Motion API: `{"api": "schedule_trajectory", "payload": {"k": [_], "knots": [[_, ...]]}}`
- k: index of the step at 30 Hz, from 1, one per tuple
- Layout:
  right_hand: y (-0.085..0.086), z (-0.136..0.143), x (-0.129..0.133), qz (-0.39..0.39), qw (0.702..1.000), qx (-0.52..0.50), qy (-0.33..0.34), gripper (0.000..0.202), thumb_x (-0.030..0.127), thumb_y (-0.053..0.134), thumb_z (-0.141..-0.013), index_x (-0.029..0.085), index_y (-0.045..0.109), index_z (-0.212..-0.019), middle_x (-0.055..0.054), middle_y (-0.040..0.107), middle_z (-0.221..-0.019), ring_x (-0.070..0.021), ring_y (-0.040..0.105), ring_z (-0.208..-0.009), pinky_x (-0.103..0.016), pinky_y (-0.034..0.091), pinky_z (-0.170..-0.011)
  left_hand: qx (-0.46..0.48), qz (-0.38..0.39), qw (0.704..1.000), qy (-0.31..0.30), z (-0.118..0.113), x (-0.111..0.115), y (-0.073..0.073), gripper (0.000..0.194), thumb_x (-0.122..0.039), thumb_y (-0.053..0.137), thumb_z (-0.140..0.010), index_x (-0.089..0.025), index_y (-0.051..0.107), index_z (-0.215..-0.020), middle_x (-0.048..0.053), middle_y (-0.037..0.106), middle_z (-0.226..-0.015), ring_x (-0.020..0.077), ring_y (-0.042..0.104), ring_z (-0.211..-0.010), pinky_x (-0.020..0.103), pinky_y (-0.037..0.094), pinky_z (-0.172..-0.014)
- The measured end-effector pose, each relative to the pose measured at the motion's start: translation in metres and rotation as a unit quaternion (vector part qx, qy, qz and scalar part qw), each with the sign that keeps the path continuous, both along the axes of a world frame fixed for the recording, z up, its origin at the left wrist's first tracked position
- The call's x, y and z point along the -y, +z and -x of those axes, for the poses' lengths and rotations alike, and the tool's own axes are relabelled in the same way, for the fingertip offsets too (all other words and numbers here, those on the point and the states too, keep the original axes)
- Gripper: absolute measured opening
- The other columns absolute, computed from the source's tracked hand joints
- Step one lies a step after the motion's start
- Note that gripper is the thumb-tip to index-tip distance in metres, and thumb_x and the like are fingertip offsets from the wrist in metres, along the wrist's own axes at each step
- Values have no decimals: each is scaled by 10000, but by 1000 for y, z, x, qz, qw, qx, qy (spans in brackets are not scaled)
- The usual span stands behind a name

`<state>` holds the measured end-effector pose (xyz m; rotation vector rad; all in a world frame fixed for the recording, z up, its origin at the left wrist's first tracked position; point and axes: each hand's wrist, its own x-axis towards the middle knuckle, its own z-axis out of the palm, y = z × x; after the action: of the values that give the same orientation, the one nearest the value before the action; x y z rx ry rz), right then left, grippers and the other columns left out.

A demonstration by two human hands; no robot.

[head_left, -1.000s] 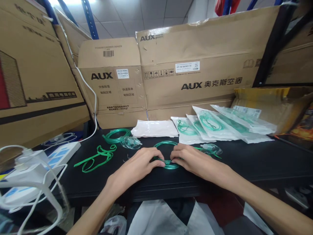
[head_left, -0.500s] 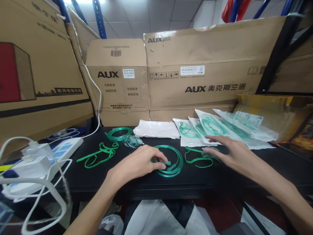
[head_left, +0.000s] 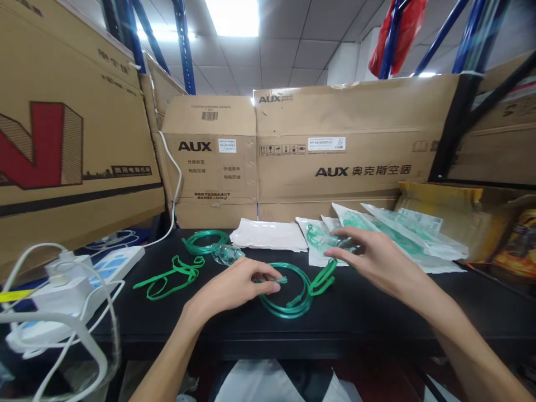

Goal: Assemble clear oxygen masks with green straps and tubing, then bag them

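Note:
My left hand (head_left: 238,285) pinches the connector end (head_left: 282,280) of a coiled green oxygen tube (head_left: 288,314) lying on the black table. Raised just off the tabletop, my right hand (head_left: 377,251) has its fingers closed around a clear oxygen mask (head_left: 345,243), partly hidden by them. A green elastic strap (head_left: 322,279) dangles from this mask beside the coil's right edge. Left of centre lie a second clear mask (head_left: 228,254), another coiled green tube (head_left: 193,244) and a loose green strap (head_left: 173,279).
Behind my right hand, several sealed packets (head_left: 419,234) with green contents overlap. A white packet (head_left: 268,235) lies at the back centre. On the left are a power strip (head_left: 121,259) and white cables. Cardboard boxes (head_left: 355,117) wall the rear.
My right hand has picked up the mask and carried it left towards the coil, its strap now hanging. My left hand still holds the tube end. The camera view has tilted up.

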<state>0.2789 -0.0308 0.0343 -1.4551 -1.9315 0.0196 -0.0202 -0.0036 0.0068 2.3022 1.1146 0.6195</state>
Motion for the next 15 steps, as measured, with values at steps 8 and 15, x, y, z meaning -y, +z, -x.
{"api": "schedule_trajectory", "payload": {"k": [8,15], "knots": [[-17,6,-2,76,996,-36,-36,586,644,747,-755,184,761,-1118,-88,795,-1027,-334,709,-944,-414,540,-818,50,3,998,-40,-12,-7,-10,315,-453,632,-931,-231,783,-1097,6,786,-955,171,701,-788,238,503,-749],[-20,29,3,153,985,-58,62,573,589,807,-721,187,767,-1126,-77,782,-1120,-329,691,-1041,-399,523,-893,79,-20,996,-46,-12,-6,-7,313,-458,631,-944,-213,775,-1074,8,778,-970,159,706,-783,239,509,-771]]}}
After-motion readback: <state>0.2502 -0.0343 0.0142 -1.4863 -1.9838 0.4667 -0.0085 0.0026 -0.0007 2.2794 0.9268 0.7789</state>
